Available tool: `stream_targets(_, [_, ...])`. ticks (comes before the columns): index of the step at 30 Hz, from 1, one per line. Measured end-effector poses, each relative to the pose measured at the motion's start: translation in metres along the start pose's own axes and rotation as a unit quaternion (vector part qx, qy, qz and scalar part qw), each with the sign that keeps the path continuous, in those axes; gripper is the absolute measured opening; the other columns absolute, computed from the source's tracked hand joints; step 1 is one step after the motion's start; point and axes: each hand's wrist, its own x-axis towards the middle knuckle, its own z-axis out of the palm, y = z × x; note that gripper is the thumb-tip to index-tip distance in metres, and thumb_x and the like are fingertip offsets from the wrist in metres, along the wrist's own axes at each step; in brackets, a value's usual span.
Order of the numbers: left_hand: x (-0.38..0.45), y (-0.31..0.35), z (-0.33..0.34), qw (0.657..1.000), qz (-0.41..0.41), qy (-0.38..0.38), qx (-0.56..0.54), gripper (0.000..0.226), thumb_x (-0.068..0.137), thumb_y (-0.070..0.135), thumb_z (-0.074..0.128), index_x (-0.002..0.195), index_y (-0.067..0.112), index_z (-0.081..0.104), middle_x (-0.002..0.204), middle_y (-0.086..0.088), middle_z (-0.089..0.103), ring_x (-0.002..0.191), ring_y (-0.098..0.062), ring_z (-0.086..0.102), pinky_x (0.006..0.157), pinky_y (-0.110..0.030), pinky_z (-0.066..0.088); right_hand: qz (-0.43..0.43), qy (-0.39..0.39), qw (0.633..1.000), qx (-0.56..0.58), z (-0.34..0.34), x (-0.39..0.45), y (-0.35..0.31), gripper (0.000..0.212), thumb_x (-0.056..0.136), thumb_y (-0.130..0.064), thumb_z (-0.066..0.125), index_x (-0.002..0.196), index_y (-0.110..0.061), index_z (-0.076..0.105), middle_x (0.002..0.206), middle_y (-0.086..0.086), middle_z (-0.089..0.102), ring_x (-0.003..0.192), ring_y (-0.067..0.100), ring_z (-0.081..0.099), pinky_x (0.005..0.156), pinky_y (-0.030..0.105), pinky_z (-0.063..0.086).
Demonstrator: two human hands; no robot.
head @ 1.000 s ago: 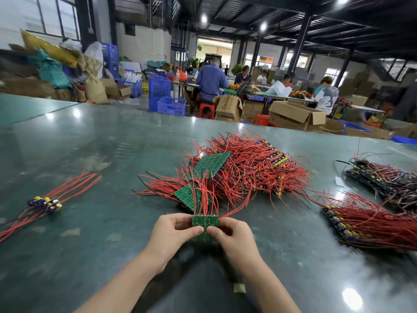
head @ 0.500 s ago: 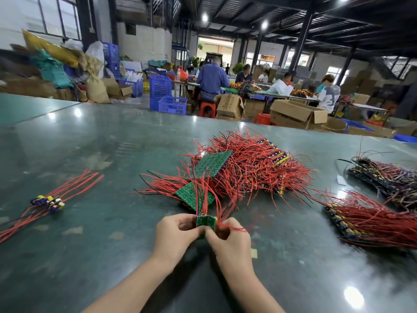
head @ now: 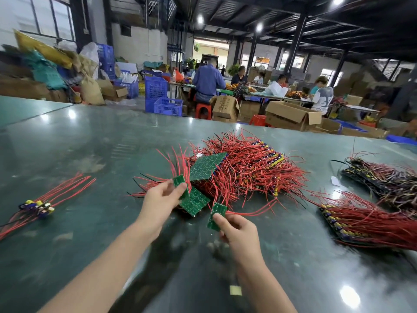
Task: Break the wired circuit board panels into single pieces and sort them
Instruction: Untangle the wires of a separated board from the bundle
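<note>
Head view: the left hand (head: 161, 197) pinches one small green board piece (head: 179, 180) and the right hand (head: 237, 230) pinches another (head: 216, 216), each grip closed on its piece and held apart above the desk (head: 90, 136), probably for sorting. Just behind lies the tangled pile of red-wired panels (head: 243, 170). No writing is legible.

No readable text, label, brand or number is shown. Dark print is seen on the side of a cardboard box (head: 225, 106) beyond the table, but it is too small and blurred to be made out. Large pale figures are seen on the back of a seated worker's shirt (head: 323, 98), and they cannot be told with certainty. No lettering is resolved on the green circuit board pieces (head: 204, 166)
</note>
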Motion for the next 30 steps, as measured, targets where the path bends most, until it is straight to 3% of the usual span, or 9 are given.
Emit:
stream_targets(2, [0.005,0.010,0.003,0.962,0.027,0.059,0.266,0.076,0.088,0.037,0.064,0.144,0.000,0.029,0.145,-0.016,0.036,0.132,-0.029,0.034,0.110,-0.037,0.029,-0.010,-0.009,1.000,0.024,0.000,0.000,-0.002,0.014,0.082,-0.015,0.071,0.072,-0.011,0.063,0.045,-0.006,0.050,0.040,0.005,0.045,0.041,0.014,0.038])
stream_targets(3, [0.000,0.013,0.006,0.949,0.079,0.085,0.292,0.077,0.087,0.036,0.065,0.146,0.004,0.027,0.149,-0.015,0.029,0.136,-0.028,0.026,0.113,-0.038,0.022,-0.020,-0.007,0.999,0.038,-0.001,0.001,-0.003,0.014,0.083,-0.014,0.069,0.071,-0.010,0.063,0.047,-0.007,0.051,0.042,0.005,0.047,0.044,0.015,0.040])
stream_targets(5, [-0.012,0.012,0.010,0.967,0.136,0.058,0.207,0.046,0.089,0.027,0.063,0.130,0.011,0.049,0.136,-0.011,0.048,0.119,-0.021,0.046,0.104,-0.037,0.037,-0.030,-0.008,0.995,0.093,-0.003,0.003,-0.005,0.015,0.086,-0.011,0.065,0.071,-0.011,0.064,0.053,-0.008,0.054,0.047,0.004,0.050,0.050,0.015,0.045])
stream_targets(7, [-0.031,0.008,0.016,0.998,-0.001,-0.066,0.000,0.017,0.094,0.025,0.055,0.102,0.012,0.063,0.109,-0.014,0.067,0.079,-0.015,0.063,0.075,-0.029,0.053,-0.022,-0.035,0.989,0.142,-0.003,0.002,-0.006,0.015,0.088,-0.009,0.061,0.075,-0.011,0.066,0.062,-0.008,0.060,0.054,0.003,0.055,0.054,0.017,0.048])
stream_targets(10, [-0.047,-0.004,0.019,0.955,-0.159,-0.221,-0.117,0.027,0.094,0.026,0.054,0.102,0.004,0.068,0.095,-0.014,0.071,0.059,-0.016,0.062,0.058,-0.027,0.057,-0.010,-0.098,0.977,0.187,0.000,-0.001,-0.007,0.011,0.084,-0.012,0.060,0.088,-0.013,0.070,0.082,-0.002,0.071,0.069,0.008,0.063,0.063,0.021,0.051])
stream_targets(16, [-0.046,-0.020,0.015,0.943,-0.115,-0.191,-0.247,0.035,0.073,0.007,0.066,0.107,-0.001,0.064,0.098,-0.018,0.072,0.074,-0.021,0.071,0.062,-0.028,0.058,-0.031,-0.104,0.988,0.109,0.001,-0.004,-0.010,0.026,0.090,-0.001,0.055,0.104,-0.016,0.071,0.099,-0.002,0.073,0.083,0.001,0.065,0.071,0.013,0.048])
stream_targets(19, [-0.046,-0.027,0.013,0.950,-0.075,-0.178,-0.247,0.040,0.064,0.004,0.068,0.104,0.000,0.064,0.093,-0.015,0.073,0.078,-0.021,0.071,0.065,-0.027,0.058,-0.004,-0.122,0.987,0.109,0.003,-0.005,-0.010,0.029,0.088,0.010,0.052,0.112,-0.002,0.064,0.090,0.004,0.073,0.071,0.004,0.066,0.065,0.014,0.050])
stream_targets(23, [-0.051,-0.031,0.013,0.960,-0.045,-0.164,-0.222,0.031,0.063,0.007,0.071,0.094,0.006,0.072,0.095,-0.014,0.072,0.082,-0.019,0.070,0.066,-0.023,0.056,0.036,-0.139,0.983,0.117,0.006,-0.009,-0.008,0.034,0.089,0.011,0.044,0.100,-0.009,0.069,0.084,0.006,0.075,0.068,0.011,0.065,0.059,0.018,0.050])
stream_targets(30, [-0.052,-0.032,0.013,0.976,-0.018,-0.092,-0.196,0.030,0.069,-0.004,0.072,0.095,0.012,0.070,0.087,-0.007,0.072,0.085,-0.019,0.067,0.079,-0.030,0.058,0.087,-0.144,0.972,0.163,0.007,-0.002,-0.007,0.043,0.082,0.018,0.038,0.106,-0.008,0.062,0.080,0.007,0.074,0.068,0.016,0.068,0.059,0.022,0.052])
